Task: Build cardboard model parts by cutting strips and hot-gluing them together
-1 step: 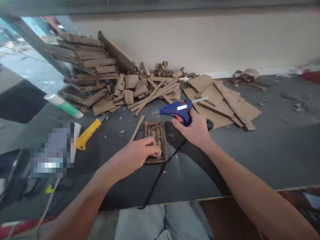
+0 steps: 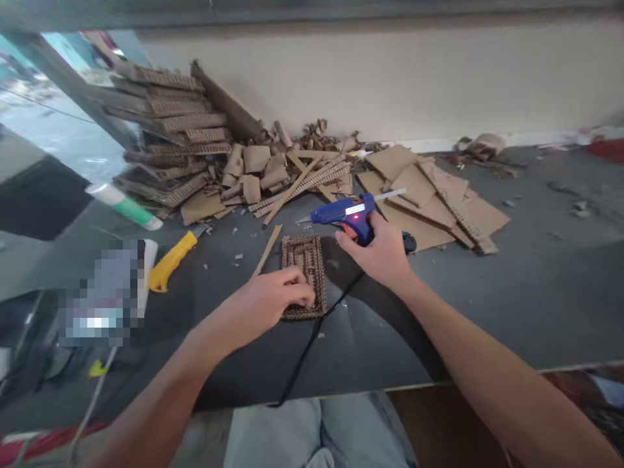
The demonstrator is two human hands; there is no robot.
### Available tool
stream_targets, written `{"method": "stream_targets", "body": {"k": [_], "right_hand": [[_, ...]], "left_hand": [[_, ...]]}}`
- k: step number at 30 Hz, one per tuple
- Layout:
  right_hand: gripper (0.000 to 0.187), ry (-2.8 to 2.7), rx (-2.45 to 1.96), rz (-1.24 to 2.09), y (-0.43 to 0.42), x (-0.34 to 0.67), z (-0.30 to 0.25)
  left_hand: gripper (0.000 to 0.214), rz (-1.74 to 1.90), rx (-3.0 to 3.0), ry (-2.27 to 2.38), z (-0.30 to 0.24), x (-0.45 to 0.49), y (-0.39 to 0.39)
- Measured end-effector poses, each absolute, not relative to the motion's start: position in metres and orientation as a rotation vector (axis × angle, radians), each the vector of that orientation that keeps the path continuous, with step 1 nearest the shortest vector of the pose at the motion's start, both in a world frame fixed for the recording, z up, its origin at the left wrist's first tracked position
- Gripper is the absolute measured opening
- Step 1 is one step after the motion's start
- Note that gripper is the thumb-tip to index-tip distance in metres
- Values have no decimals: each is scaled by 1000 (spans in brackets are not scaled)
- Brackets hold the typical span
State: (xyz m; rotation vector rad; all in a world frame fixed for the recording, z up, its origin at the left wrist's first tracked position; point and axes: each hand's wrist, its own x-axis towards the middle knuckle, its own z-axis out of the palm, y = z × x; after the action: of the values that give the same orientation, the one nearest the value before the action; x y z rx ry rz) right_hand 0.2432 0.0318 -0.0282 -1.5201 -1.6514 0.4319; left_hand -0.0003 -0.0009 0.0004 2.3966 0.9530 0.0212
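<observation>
Flat on the dark table lies a rectangular piece (image 2: 318, 266) built of corrugated cardboard strips in nested rings. My left hand (image 2: 273, 296) rests over its lower left part, fingers curled and pressed down inside it. Whatever may be under those fingertips is hidden. A blue hot glue gun (image 2: 336, 212) is in my right hand (image 2: 383, 253), closed around the handle. Its nozzle points left, above the top of the cardboard piece, without touching it. A white glue stick (image 2: 391, 194) sticks out of the back, and a small red light glows on the body.
A black cord (image 2: 305, 354) crosses the table to its front edge. Left lie a yellow utility knife (image 2: 174, 261) and a loose cardboard strip (image 2: 268, 250). Behind are stacked corrugated pieces (image 2: 180, 123), cardboard scraps (image 2: 256, 159) and flat sheets (image 2: 404, 182). A white-green tube (image 2: 124, 206) lies far left.
A red light now shows on the glue gun's body. Both hands and the cardboard piece stay in place.
</observation>
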Motion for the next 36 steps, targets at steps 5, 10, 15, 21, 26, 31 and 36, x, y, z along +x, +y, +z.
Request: {"method": "stream_targets", "body": {"k": [5, 10, 15, 21, 26, 31, 36], "right_hand": [[32, -1637, -1530, 408, 33, 241, -30], [33, -1617, -1535, 402, 33, 241, -31], [33, -1608, -1541, 383, 33, 241, -32], [32, -1622, -1547, 419, 33, 241, -31], [30, -1623, -1536, 444, 32, 240, -30], [31, -1635, -1545, 439, 32, 241, -31], [33, -1648, -1558, 391, 32, 240, -31]], "left_hand": [[39, 65, 2378, 942, 1, -1, -2], [33, 142, 2341, 913, 0, -2, -2], [19, 475, 2425, 1143, 12, -17, 5], [25, 255, 2458, 1744, 22, -70, 43], [28, -12, 2426, 1758, 9, -83, 58], [21, -41, 2428, 1738, -1, -76, 59], [11, 6, 2408, 1731, 1, -73, 55]]}}
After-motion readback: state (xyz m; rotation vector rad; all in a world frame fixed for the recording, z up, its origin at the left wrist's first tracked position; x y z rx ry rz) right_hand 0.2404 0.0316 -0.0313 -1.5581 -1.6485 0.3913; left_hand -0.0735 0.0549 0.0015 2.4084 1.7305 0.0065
